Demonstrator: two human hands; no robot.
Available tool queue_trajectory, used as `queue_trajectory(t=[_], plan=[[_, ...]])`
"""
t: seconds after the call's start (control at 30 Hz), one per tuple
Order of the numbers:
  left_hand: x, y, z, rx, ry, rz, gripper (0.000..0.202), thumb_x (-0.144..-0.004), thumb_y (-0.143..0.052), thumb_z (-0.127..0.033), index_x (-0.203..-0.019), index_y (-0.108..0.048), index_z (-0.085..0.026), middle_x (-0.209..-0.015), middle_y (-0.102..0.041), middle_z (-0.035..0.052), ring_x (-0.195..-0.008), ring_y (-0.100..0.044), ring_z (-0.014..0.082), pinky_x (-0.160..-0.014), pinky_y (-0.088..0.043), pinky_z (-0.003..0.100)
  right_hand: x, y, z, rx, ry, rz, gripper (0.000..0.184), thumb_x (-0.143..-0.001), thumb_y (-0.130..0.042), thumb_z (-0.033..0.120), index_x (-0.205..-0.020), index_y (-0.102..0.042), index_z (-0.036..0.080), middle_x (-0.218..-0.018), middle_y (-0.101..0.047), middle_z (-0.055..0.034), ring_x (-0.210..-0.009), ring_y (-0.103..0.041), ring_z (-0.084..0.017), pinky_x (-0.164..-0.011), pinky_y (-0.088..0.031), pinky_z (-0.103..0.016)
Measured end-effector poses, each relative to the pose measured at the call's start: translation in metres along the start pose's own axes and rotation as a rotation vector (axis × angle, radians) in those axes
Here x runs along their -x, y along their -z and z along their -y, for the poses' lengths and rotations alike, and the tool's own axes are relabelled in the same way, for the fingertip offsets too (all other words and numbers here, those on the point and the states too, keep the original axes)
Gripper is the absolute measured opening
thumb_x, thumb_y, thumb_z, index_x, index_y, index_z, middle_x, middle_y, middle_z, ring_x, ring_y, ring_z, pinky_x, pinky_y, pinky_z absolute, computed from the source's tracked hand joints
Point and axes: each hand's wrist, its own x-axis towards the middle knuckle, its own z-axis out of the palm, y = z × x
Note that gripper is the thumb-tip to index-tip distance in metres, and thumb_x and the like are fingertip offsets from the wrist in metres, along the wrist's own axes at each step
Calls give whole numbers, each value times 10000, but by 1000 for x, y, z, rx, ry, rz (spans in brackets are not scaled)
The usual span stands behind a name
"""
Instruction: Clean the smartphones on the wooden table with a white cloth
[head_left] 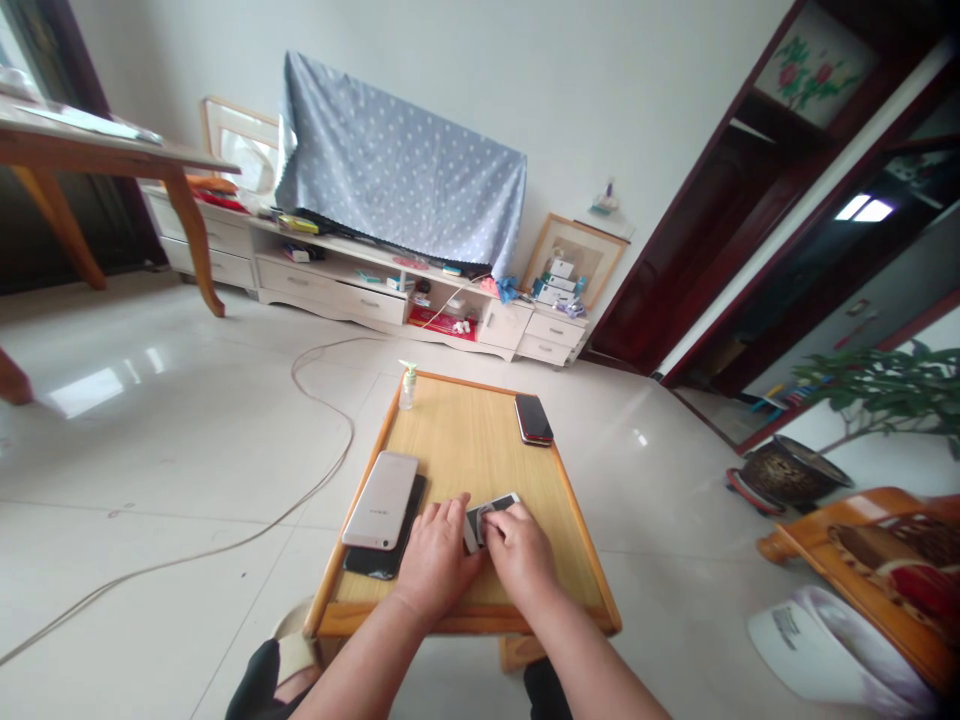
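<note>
Pale grey with a dark middle, the small flat device (pixel 489 522) lies near the front edge of the light wooden surface (pixel 480 450), a little right of its centre. The hands cover it, so its exact kind is hard to see. The left hand (pixel 435 560) is just beside it, with its fingers (pixel 457 517) pressing against its left end. The right hand (pixel 521 560) curves over the top, and its fingers (pixel 501 522) are clenched on it, so both hands are grasping this device.

The surface has a smooth, fine grain and a raised orange-brown rim. Left of the hands, a thin rose-gold smartphone (pixel 380 500) with rounded corners lies partly on a black smartphone (pixel 367 563), touching it. In the far right corner is a dark smartphone with a red edge (pixel 534 418), and in the far left corner stands a clear plastic pump bottle (pixel 406 392).

Beyond the rim, a pale thin cable (pixel 322 480) curves over the glossy white tile floor (pixel 150 560). Farther away stands a low white drawer cabinet (pixel 330 290), under a blue dotted cloth (pixel 397 160).
</note>
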Motion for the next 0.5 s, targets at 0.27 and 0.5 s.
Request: queue_trajectory(t=[0.27, 0.5], plan=[[-1, 0, 2, 40, 26, 14, 685, -784, -597, -247, -1440, -412, -181, -1313, -630, 106, -1187, -537, 288, -1020, -401, 407, -15, -5, 2, 19, -75, -46, 222, -948, -534, 232, -885, -745, 262, -946, -672, -27, -841, -622, -152, -733, -420, -229], [-1, 1, 1, 29, 30, 27, 709, -812, -549, -227, -1490, -349, -168, -1358, -613, 130, -1185, -541, 288, -1005, -404, 428, -17, -12, 18, -5, -28, 14, 194, -937, -573, 241, -851, -747, 255, -902, -680, -18, -826, -617, -145, -734, -413, -223]])
